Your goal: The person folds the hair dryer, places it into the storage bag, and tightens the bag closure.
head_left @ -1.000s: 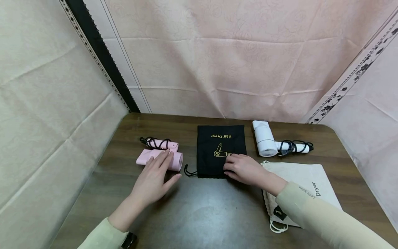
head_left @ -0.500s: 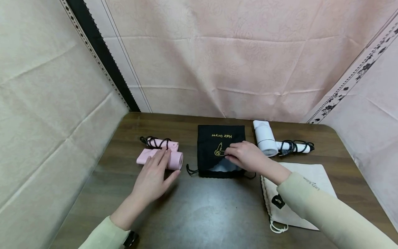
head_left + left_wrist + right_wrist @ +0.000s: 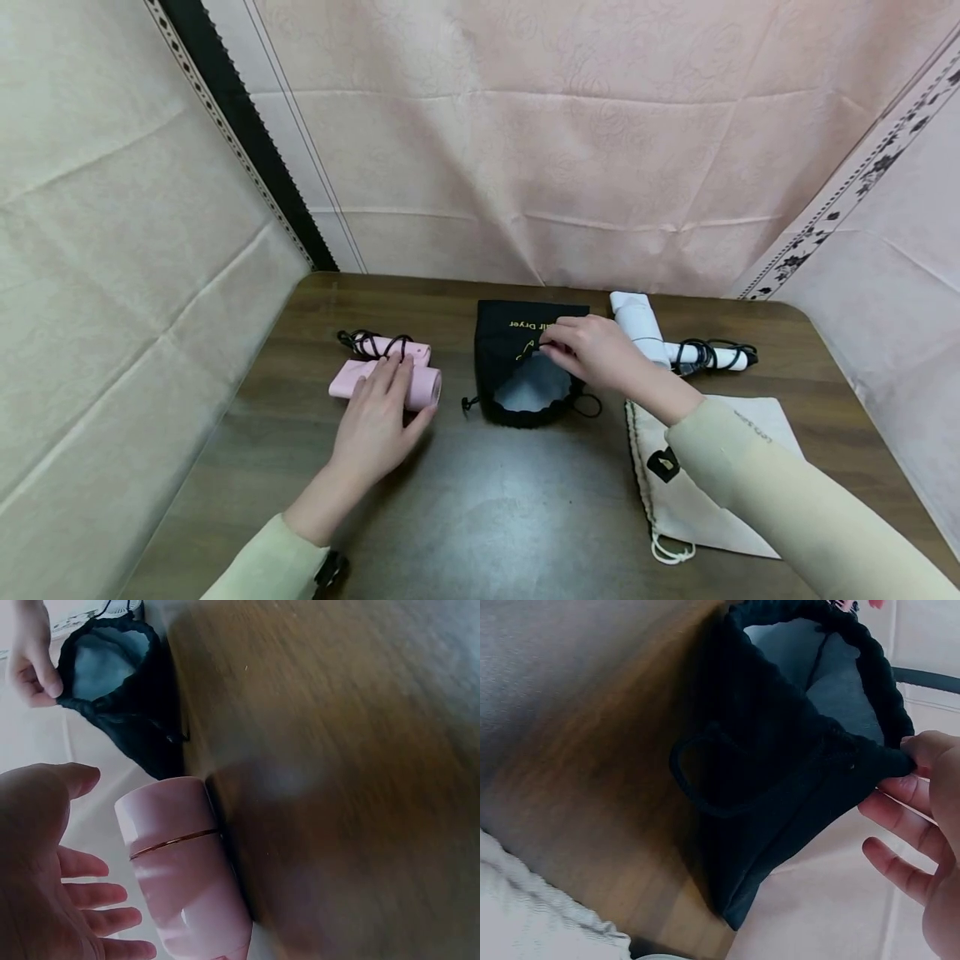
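A black drawstring pouch (image 3: 498, 350) with yellow lettering lies mid-table. My right hand (image 3: 588, 350) pinches the upper edge of its mouth and holds it raised, so the grey lining (image 3: 840, 697) shows. The thumb and forefinger do the pinching in the right wrist view. To the left, a pink hair dryer (image 3: 422, 388) lies on its side with its black cord wound round the handle. My left hand (image 3: 378, 425) is over its near side, fingers extended. The left wrist view shows these fingers spread beside the pink barrel (image 3: 180, 877); contact is hard to tell there.
At the back right lies a white hair dryer (image 3: 637, 329) with a wound black cord (image 3: 705, 354). A white drawstring bag (image 3: 720, 525) lies flat in front of it, partly under my right forearm. Pale curtains hang behind and beside the brown table (image 3: 480, 517).
My right hand has taken the pouch's upper edge and lifted it up and back, and the mouth has opened to show the lining. The left hand has stayed nearly still at the pink hair dryer.
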Motion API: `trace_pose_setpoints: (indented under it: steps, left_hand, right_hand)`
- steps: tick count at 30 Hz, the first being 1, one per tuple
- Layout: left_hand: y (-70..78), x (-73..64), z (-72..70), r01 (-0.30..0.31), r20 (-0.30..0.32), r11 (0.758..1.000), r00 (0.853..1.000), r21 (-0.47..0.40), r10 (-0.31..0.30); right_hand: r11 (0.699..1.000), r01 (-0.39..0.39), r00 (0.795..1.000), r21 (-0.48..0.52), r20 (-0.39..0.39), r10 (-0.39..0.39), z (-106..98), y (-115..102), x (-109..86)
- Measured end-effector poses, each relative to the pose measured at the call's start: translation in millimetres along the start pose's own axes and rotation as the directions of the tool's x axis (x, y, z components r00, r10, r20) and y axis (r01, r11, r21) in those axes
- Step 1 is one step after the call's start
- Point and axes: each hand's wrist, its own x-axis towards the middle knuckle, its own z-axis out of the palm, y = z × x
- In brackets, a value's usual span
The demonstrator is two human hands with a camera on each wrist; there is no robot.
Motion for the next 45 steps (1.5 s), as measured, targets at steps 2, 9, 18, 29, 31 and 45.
trace_pose_setpoints:
  steps: [2,9,18,29,31,45]
  left_hand:
    - [0.2,1.2,1.7,0.008,0.004,1.0,1.0,0.0,-0.008]
    - [-0.6,4.5,8.4,0.024,0.003,1.0,1.0,0.015,-0.024]
    - [-4.5,6.2,13.7,0.03,0.002,0.998,1.0,0.054,-0.03]
    - [-16.8,4.4,15.1,-0.054,-0.027,0.997,0.998,0.059,0.055]
    - [-21.6,4.3,14.3,-0.085,-0.016,0.995,0.996,0.06,0.086]
    - [-73.0,-0.2,3.2,-0.394,0.028,0.919,0.919,0.01,0.393]
  right_hand:
    - [1.0,-0.017,1.0,0.009,-0.007,0.017,-1.0,1.0,2.5]
    - [0.991,-0.126,0.992,0.042,0.007,0.126,-4.6,4.1,11.1]
    - [0.987,-0.148,0.988,0.057,0.048,0.146,-2.6,6.7,16.1]
    - [0.988,-0.148,0.988,0.054,0.048,0.145,-0.8,13.7,21.9]
    - [0.988,-0.148,0.988,0.051,0.053,0.145,-0.7,14.3,22.2]
    - [0.984,-0.171,0.982,0.051,0.086,0.167,3.5,18.0,16.2]
